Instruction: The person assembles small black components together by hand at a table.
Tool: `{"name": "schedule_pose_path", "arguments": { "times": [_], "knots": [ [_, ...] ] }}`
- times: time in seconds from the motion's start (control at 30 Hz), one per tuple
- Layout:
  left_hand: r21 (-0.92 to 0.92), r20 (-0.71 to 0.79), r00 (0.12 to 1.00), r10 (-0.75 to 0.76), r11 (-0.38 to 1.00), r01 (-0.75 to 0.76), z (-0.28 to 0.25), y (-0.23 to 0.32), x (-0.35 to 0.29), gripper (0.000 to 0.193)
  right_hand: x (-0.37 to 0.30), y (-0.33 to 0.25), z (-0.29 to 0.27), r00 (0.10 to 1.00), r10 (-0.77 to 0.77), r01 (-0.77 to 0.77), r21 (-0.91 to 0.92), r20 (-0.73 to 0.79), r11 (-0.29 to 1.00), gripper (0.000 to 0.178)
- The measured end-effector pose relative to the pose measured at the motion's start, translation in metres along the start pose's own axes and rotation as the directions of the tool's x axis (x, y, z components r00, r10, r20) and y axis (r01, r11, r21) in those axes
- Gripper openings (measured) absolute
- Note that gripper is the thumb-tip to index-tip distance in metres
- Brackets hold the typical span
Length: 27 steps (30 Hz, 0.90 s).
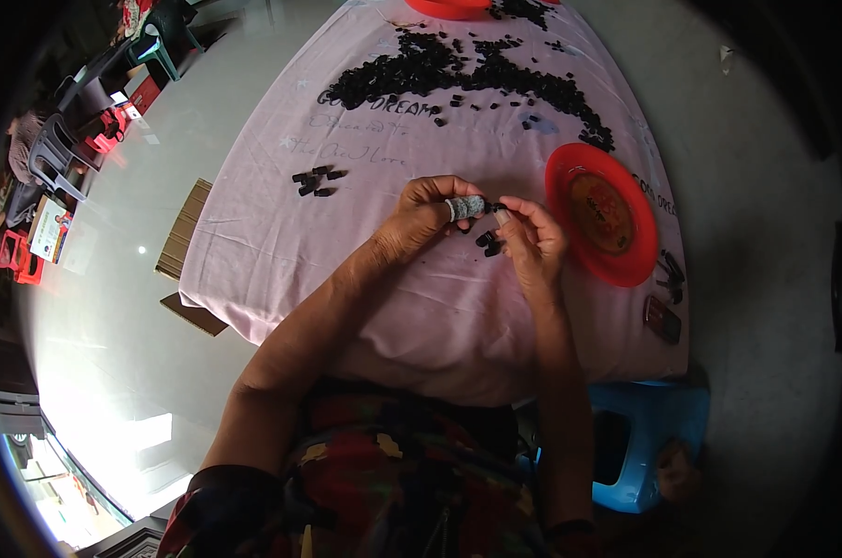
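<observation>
Over the pink cloth, my left hand point(427, 212) and my right hand point(535, 244) meet, fingertips nearly touching. A grey wrap point(464, 207) covers one digit of the left hand. A small black piece point(491, 206) sits between the fingertips; both hands pinch at it. Whether it is one part or two, I cannot tell. Just below lie several loose black pieces point(488, 244), close to the right hand. Another small group of black pieces point(318, 179) rests to the left. Beside my right hand stands a red round dish point(625, 214) with a brownish middle.
A wide heap of black pieces point(411, 70) spreads over the far part of the pink-covered table point(253, 232). Part of a red bowl point(447, 7) shows beyond. A phone-like device point(662, 320) lies at the right edge. A blue stool point(639, 479) stands lower right; cardboard point(184, 228) lies left.
</observation>
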<state>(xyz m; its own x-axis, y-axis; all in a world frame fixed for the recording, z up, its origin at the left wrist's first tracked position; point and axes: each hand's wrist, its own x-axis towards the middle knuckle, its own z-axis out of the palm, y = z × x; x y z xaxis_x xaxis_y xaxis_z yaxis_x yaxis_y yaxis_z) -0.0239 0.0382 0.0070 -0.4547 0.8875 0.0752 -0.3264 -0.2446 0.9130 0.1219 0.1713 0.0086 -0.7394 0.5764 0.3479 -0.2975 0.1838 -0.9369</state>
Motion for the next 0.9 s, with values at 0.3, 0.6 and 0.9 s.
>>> {"name": "schedule_pose_path", "arguments": {
  "times": [0.3,0.6,0.9],
  "knots": [
    [0.026,0.049,0.997,0.055,0.998,-0.057,-0.0001,-0.0059,0.0005,0.018,-0.0008,-0.0025,0.0006,0.998,0.041,-0.041,-0.002,0.052,0.999,0.022],
    [-0.096,0.012,1.000,-0.019,0.995,0.020,-0.0007,-0.0020,-0.0007,0.021,-0.0009,-0.0018,-0.0009,0.998,0.052,-0.052,0.005,0.040,0.999,0.022],
    [-0.063,0.010,0.999,-0.048,0.997,0.048,-0.0009,-0.0021,0.0002,0.022,-0.0009,-0.0021,0.0019,0.999,-0.001,0.000,0.002,0.038,1.000,0.023]
  ]
}}
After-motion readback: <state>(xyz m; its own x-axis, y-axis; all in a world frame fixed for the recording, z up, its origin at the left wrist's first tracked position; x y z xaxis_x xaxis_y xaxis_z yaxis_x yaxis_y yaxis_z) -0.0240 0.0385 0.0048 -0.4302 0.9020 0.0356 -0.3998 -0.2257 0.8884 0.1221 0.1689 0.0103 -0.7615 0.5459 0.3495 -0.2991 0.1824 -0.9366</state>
